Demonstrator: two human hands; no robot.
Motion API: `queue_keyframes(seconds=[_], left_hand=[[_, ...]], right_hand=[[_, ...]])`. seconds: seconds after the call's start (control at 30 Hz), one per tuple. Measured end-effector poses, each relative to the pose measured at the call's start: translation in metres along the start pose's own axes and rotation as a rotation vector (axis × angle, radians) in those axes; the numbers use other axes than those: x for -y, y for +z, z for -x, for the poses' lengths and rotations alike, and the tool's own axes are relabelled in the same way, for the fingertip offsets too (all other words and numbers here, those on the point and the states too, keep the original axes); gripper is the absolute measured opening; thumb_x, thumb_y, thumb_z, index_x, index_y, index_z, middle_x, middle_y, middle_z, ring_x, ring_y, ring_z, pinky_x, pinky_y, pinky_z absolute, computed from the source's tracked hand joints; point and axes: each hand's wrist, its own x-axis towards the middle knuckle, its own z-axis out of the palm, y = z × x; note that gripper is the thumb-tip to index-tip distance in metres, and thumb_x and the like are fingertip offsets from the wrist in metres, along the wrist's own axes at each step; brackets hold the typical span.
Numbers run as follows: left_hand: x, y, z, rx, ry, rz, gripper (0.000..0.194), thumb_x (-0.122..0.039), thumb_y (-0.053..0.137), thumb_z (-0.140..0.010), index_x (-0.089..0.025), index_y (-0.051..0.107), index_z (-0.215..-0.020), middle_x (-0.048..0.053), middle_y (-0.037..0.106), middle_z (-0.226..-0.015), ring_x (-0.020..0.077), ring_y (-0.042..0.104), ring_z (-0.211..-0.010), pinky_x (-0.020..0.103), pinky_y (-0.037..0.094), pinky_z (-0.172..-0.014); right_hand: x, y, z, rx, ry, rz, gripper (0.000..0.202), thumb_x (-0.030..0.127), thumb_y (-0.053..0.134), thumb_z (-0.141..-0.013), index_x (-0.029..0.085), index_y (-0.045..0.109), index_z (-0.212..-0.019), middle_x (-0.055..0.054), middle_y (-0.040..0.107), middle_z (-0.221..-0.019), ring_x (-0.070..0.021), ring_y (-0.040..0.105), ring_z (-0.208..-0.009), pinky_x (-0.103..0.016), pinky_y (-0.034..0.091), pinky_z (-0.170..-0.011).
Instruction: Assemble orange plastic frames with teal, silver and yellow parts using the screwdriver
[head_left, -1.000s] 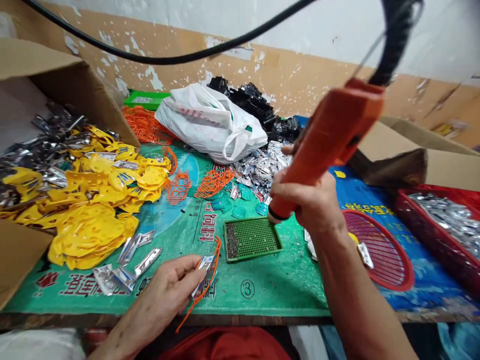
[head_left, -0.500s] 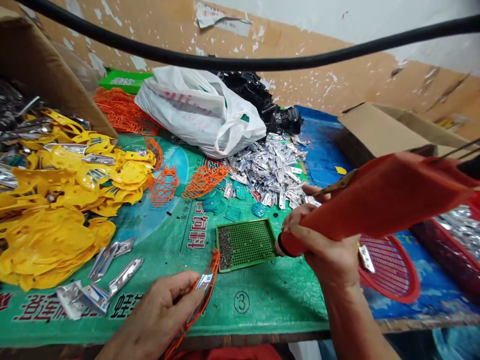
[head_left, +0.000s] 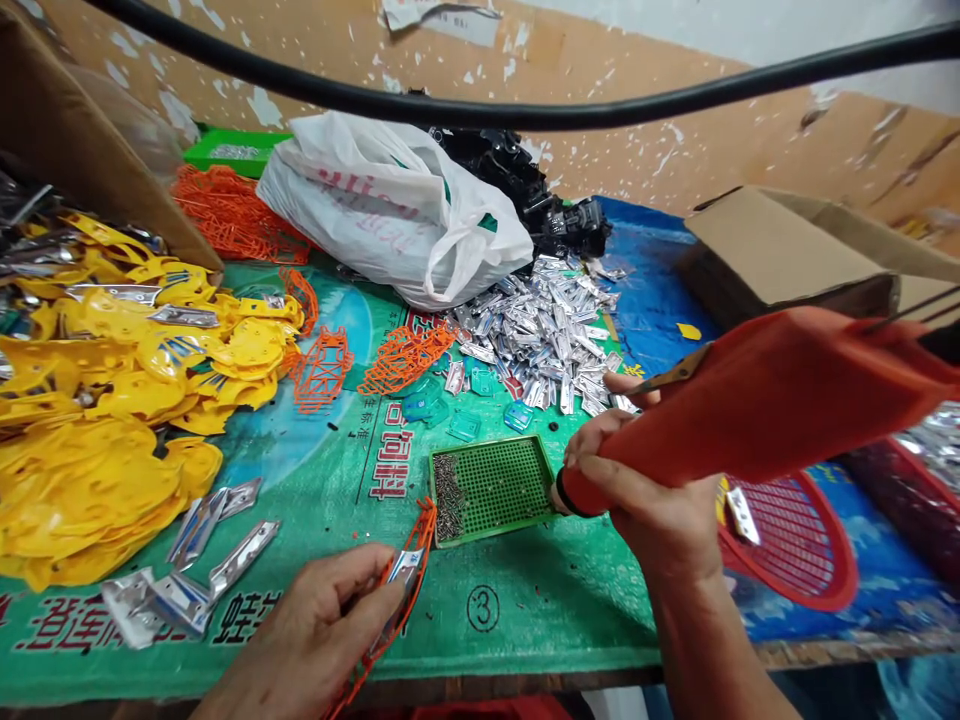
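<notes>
Head view: left hand [head_left: 330, 615] pinching silver plate [head_left: 406, 566], right around red tool [head_left: 720, 410].

The green sheet [head_left: 540, 600] is printed with red and black characters and marked by a black circled 3, while the mesh tray [head_left: 502, 480] is patterned with a green grid. Yellow is shown by the flat parts [head_left: 90, 480], orange by the thin frames [head_left: 405, 358]. The white bag [head_left: 360, 215] is marked with reddish-pink lettering.
</notes>
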Motion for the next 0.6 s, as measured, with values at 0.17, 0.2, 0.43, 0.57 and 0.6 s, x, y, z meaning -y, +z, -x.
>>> queue_keyframes(seconds=[0.17,0.2,0.43,0.57,0.6], left_hand=[[-0.0049,-0.0013,0.0007,-0.002,-0.013,-0.021,0.046,-0.062,0.041,-0.085,-0.020,0.052,-0.069,-0.003,0.039,-0.066,0.0144,0.037,-0.064,0.022,0.033,-0.056],[-0.0054,-0.0012,0.0009,-0.002,-0.017,-0.027,0.046,-0.061,0.041,-0.085,-0.020,0.052,-0.069,-0.003,0.039,-0.066,0.0146,0.037,-0.065,0.022,0.034,-0.056],[-0.0026,0.0007,-0.0006,-0.014,-0.018,-0.021,0.043,-0.060,0.040,-0.085,-0.021,0.048,-0.069,-0.004,0.035,-0.067,0.0144,0.035,-0.065,0.023,0.032,-0.057],[-0.0029,0.0017,-0.0009,-0.029,-0.009,-0.009,0.043,-0.060,0.041,-0.084,-0.021,0.044,-0.066,-0.004,0.033,-0.066,0.0143,0.033,-0.064,0.023,0.032,-0.056],[-0.0034,0.0019,-0.0006,-0.037,-0.007,-0.003,0.042,-0.059,0.041,-0.084,-0.021,0.045,-0.066,-0.004,0.033,-0.065,0.0143,0.033,-0.064,0.022,0.032,-0.056]], right_hand=[[-0.0029,-0.0014,-0.0004,-0.033,-0.040,0.023,0.052,0.016,0.075,-0.067,0.026,0.055,-0.114,0.006,0.060,-0.064,-0.0168,0.059,-0.060,-0.035,0.048,-0.060],[-0.0035,-0.0019,-0.0004,-0.032,-0.045,0.031,0.048,0.016,0.075,-0.066,0.025,0.056,-0.110,0.005,0.059,-0.064,-0.0169,0.059,-0.059,-0.035,0.048,-0.060],[-0.0050,-0.0036,0.0010,-0.008,-0.046,0.044,0.025,0.017,0.073,-0.067,0.022,0.061,-0.088,0.003,0.060,-0.063,-0.0175,0.059,-0.061,-0.036,0.048,-0.060],[-0.0054,-0.0028,0.0021,-0.013,-0.067,0.048,0.024,0.017,0.074,-0.066,0.022,0.061,-0.086,0.003,0.059,-0.063,-0.0169,0.058,-0.061,-0.036,0.049,-0.061],[-0.0053,-0.0025,0.0023,-0.016,-0.072,0.050,0.024,0.017,0.074,-0.066,0.023,0.062,-0.086,0.003,0.059,-0.063,-0.0169,0.058,-0.061,-0.037,0.049,-0.061]])
